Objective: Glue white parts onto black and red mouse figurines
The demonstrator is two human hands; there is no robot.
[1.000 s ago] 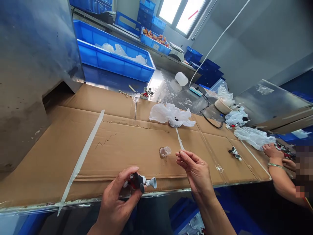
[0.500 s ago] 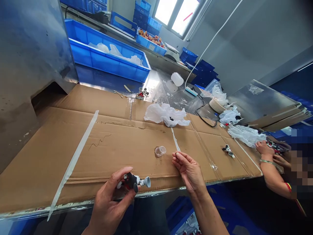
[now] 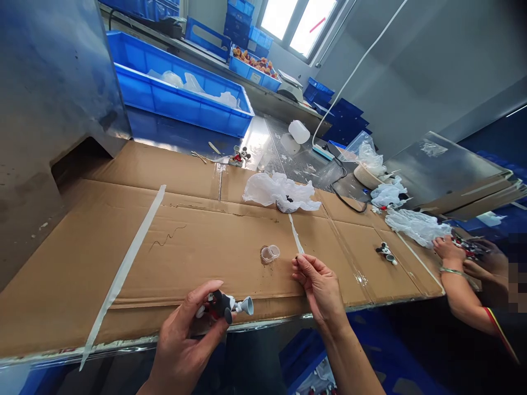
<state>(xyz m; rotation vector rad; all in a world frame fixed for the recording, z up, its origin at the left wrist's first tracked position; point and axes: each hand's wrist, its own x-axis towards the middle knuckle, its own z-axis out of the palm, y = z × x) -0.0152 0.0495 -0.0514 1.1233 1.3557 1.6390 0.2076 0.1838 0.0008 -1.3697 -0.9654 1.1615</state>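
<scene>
My left hand (image 3: 187, 334) is closed around a Mickey Mouse figurine (image 3: 220, 305), tipped on its side above the front edge of the cardboard. A grey cone-shaped part of the figurine points right, towards my other hand. My right hand (image 3: 317, 285) is pinched, thumb against fingertips; a tiny dark bit shows at the tips, too small to name. Just left of those fingertips stands a small clear plastic cup (image 3: 270, 253), with dark specks on the cardboard around it. Behind it lies a crumpled white plastic bag (image 3: 284, 193) with small black pieces on it.
Cardboard (image 3: 197, 241) covers the table. Another mouse figurine (image 3: 241, 156) stands at the back, and a loose figurine piece (image 3: 386, 252) lies to the right. A co-worker's hands (image 3: 450, 251) handle figurines at the far right. A blue bin (image 3: 181, 104) and a metal housing (image 3: 57, 109) stand at the left.
My two hands hold almost the same pose, the right one barely shifted. At the far right, the co-worker's hands and the figurines have moved slightly to the right.
</scene>
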